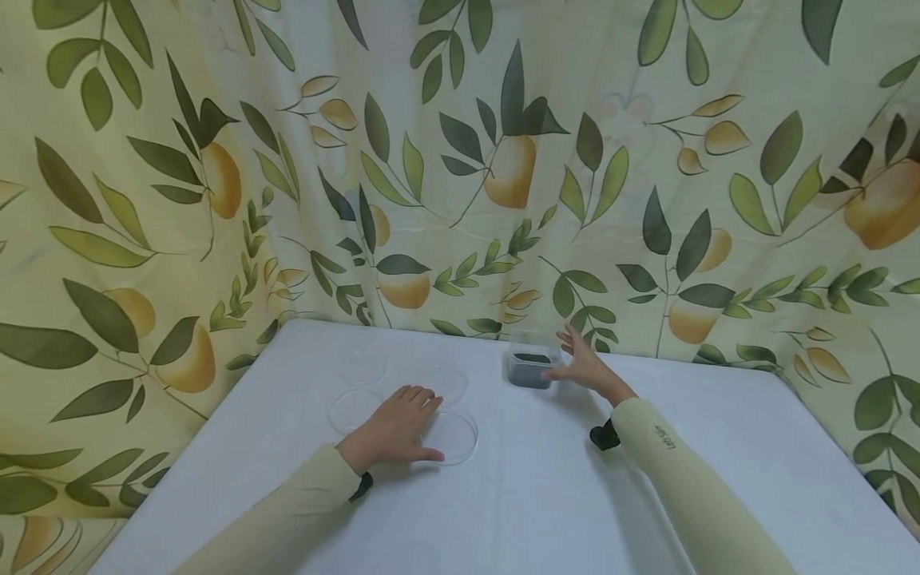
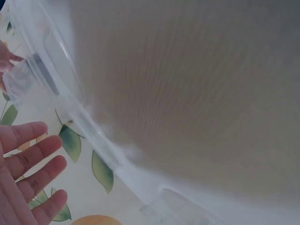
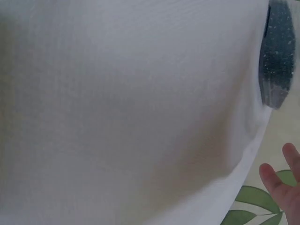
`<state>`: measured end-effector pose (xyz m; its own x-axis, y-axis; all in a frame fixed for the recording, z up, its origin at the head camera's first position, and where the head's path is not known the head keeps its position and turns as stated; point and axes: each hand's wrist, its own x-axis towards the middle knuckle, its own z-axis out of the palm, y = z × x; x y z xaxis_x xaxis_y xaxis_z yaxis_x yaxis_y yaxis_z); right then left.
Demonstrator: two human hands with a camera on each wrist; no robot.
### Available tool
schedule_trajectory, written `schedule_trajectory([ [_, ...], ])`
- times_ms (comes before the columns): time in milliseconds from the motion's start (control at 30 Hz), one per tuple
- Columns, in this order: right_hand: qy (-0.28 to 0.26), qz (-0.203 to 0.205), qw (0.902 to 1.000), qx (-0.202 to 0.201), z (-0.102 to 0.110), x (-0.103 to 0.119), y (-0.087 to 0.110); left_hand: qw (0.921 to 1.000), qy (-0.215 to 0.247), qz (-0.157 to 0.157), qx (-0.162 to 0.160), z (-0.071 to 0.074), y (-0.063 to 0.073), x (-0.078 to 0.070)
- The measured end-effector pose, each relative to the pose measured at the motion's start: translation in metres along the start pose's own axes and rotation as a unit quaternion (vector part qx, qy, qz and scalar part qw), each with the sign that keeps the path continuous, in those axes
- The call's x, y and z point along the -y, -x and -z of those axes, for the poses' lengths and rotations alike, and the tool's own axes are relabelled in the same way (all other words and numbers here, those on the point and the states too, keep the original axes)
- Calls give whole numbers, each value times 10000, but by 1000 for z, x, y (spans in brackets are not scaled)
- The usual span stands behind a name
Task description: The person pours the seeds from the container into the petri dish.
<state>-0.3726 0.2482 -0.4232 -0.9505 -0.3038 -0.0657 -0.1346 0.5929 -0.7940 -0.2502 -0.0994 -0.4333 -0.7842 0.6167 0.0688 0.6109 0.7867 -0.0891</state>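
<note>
Left hand: grip seen spread beside clear, round, shallow dishes, left | right hand: grip seen apart beside clear, dark-grey-filled box, far on white surface | contact cannot be told

Forearms extended, hands apart, fingers spread

The left hand lies with fingers spread at lower left, before a leaf-printed cloth. Clear dishes line the white surface; the right hand (only partly visible) is by a clear box, contact unclear.
</note>
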Motion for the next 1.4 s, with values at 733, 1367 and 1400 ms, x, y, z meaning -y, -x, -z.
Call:
schedule_trajectory([
  [733,278,-225,9993,136,-13,-14,-13,9998,-60,165,106,-10,-3,0],
  [1367,138,56,9999,-26,-10,-13,-10,9995,156,278,80,-10,0,-2],
  [1400,130,104,9998,-63,-10,-13,-10,9994,163,281,82,-10,0,-2],
])
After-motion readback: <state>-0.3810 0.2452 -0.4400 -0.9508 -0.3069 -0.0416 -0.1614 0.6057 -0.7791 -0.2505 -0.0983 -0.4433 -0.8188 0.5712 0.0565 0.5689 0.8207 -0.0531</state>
